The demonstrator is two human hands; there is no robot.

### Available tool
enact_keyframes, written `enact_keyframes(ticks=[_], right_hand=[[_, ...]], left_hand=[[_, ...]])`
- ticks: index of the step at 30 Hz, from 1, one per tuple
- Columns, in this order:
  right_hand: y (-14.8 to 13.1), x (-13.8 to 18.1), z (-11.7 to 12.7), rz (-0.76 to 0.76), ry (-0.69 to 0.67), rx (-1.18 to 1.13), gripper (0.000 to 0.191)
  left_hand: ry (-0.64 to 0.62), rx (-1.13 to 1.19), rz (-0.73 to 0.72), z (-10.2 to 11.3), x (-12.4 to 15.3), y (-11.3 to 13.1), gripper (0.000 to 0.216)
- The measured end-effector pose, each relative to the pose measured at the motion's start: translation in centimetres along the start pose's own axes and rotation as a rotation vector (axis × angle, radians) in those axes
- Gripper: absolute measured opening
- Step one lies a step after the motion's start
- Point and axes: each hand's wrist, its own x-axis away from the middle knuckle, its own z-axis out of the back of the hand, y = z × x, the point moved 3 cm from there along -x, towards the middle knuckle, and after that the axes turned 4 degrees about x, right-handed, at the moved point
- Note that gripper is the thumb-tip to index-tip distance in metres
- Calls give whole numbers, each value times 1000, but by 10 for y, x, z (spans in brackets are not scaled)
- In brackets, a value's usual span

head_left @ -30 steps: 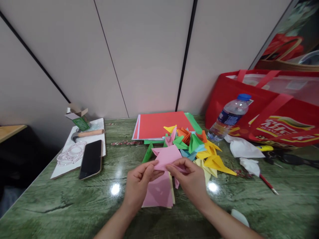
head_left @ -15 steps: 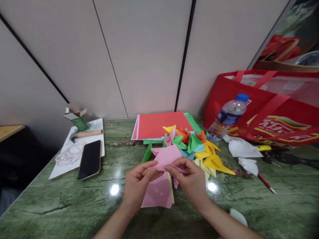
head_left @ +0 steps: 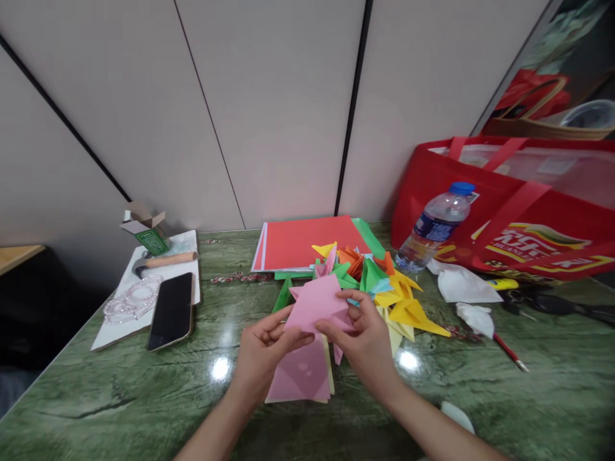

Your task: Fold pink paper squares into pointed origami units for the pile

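The bare left hand (head_left: 262, 346) and bare right hand (head_left: 368, 336) hold between them a folded, smooth-faced piece of pink paper (head_left: 314, 301), raised in front of the person above a flat stack of rectangular pink and cream paper sheets (head_left: 300, 374). The left fingers pinch its lower left edge, with the thumb on the near side; the right fingers grip its right side, thumb pressed along the lower edge. Just behind and to the right lies a loose heap of pointed, folded paper shapes in yellow, green, orange, pink and blue (head_left: 372, 275), partly in front of a flat red sheet of paper (head_left: 312, 243). All this is on a green marbled worktop (head_left: 192, 400). Near the heap, a clear plastic bottle with a blue cap (head_left: 435, 224) stands in front of a large red shopping bag (head_left: 519, 208). Well apart on the left, a black rectangular phone (head_left: 172, 310) lies partly on a flat white board (head_left: 115, 330), beside looped strings of pale pink beads (head_left: 137, 299)
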Motion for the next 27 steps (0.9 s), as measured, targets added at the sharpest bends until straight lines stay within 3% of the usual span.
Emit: enact_keyframes(ticks=[8, 19, 27], right_hand=[[-2, 0, -2, -29, -85, -53, 51], [2, -1, -4, -46, -127, -81, 56], [2, -2, -5, -20, -165, -62, 67]], left_hand=[[-49, -105, 55, 1, -2, 6, 51], [27, -97, 91, 2, -1, 5, 66], [-95, -112, 143, 3, -2, 8, 52]])
